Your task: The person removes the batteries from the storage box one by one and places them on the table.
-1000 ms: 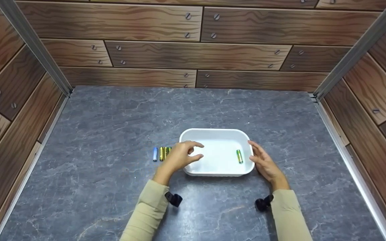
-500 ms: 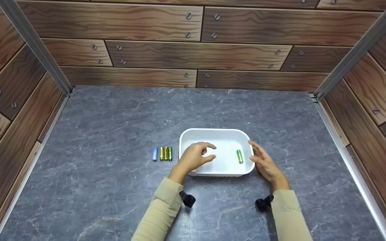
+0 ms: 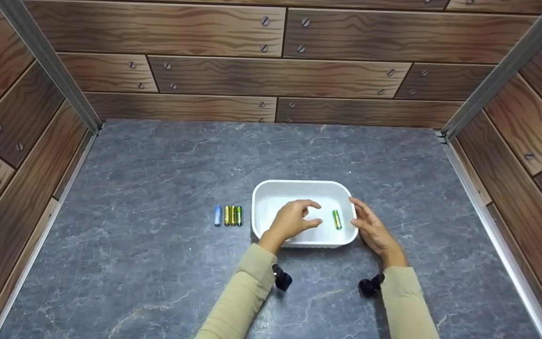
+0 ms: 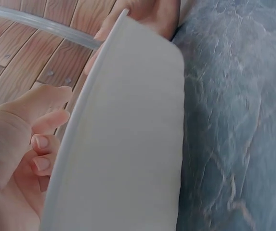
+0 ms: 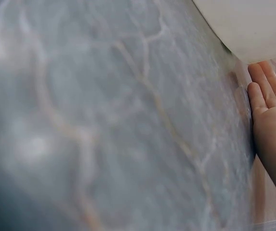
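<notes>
A white plastic bin [image 3: 304, 239] stands on the table with one green-and-gold battery [image 3: 337, 220] lying near its right end. My left hand [image 3: 292, 219] hovers over the bin's middle, to the left of that battery. Its thumb and index finger are spread apart with nothing between them; in the left wrist view its other fingers curl loosely. At the bin's right end my right hand [image 3: 374, 230] rests its fingertips and thumb against the rim. Fairly straight fingers [image 5: 259, 98] of this hand lie by the bin's outer side in the right wrist view.
Left of the bin, a blue battery [image 3: 217, 216] lies upright in the view beside a close row of gold and green batteries [image 3: 233, 216]. Wood-patterned walls with metal edging enclose the grey marbled table [image 3: 158, 165] at the back and both sides.
My left hand has moved right, from the bin's left rim to over its middle, uncovering the row of batteries. My right hand, the bin and the batteries have stayed put.
</notes>
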The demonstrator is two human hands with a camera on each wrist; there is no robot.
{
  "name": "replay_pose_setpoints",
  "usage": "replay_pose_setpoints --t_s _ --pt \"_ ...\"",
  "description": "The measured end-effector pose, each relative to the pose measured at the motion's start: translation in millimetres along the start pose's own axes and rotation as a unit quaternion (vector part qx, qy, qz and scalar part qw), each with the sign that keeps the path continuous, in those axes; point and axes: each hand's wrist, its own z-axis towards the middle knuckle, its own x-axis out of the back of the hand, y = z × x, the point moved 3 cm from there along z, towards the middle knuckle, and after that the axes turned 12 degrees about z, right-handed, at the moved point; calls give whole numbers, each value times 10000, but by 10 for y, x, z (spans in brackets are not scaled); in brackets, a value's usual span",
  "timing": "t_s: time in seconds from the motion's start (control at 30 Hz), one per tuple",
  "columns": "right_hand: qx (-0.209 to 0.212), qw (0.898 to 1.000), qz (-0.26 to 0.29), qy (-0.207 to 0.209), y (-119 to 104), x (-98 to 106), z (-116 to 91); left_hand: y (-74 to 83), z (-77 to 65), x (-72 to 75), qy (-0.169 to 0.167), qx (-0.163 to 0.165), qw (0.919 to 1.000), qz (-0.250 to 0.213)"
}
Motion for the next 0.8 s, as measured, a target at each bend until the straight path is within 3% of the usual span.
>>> replay_pose_setpoints --t_s 0.33,0.8 --pt "22 9998 -54 -166 -4 1 6 159 158 -207 -382 160 9979 491" --pt "117 9994 -125 -293 2 -3 2 241 349 -442 -661 872 9873 1150"
